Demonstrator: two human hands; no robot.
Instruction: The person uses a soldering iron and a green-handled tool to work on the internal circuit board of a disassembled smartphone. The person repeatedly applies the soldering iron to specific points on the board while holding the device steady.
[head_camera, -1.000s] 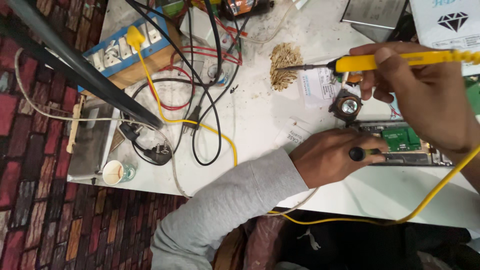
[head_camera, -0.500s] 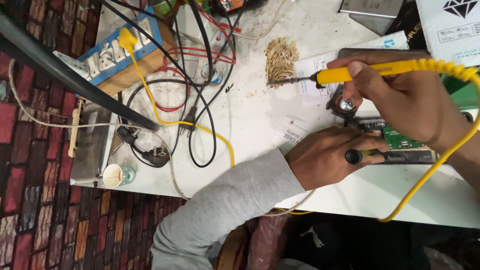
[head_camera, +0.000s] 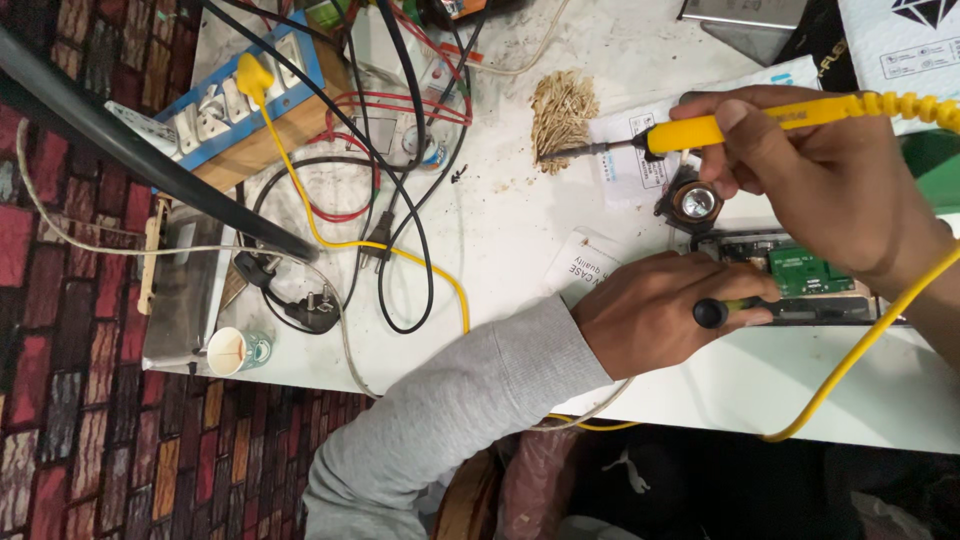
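Here the yellow-handled soldering iron (head_camera: 760, 122) lies nearly level above the white worktop (head_camera: 520, 230), its thin metal tip touching the frayed tan pad of brassy wool (head_camera: 562, 117) near the far edge. The right hand (head_camera: 830, 180) is clamped round the yellow grip, fingers folded over it, and the ribbed yellow cord (head_camera: 860, 350) runs off its back end, loops down past the wrist and drops over the near edge. Just below the iron sits a small round black-rimmed lens (head_camera: 695, 203), and next to that an opened dark slim device with a green circuit board (head_camera: 805, 272) showing. The left hand (head_camera: 665, 310), in a grey knitted sleeve (head_camera: 450, 420), is closed on a thin black-capped tool (head_camera: 735, 311) that lies along the device's near side. Farther left, black, red and yellow cables (head_camera: 400, 240) tangle across the worktop towards a blue and wooden socket strip (head_camera: 255, 105), and a small paper cup (head_camera: 233, 351) stands by the corner.
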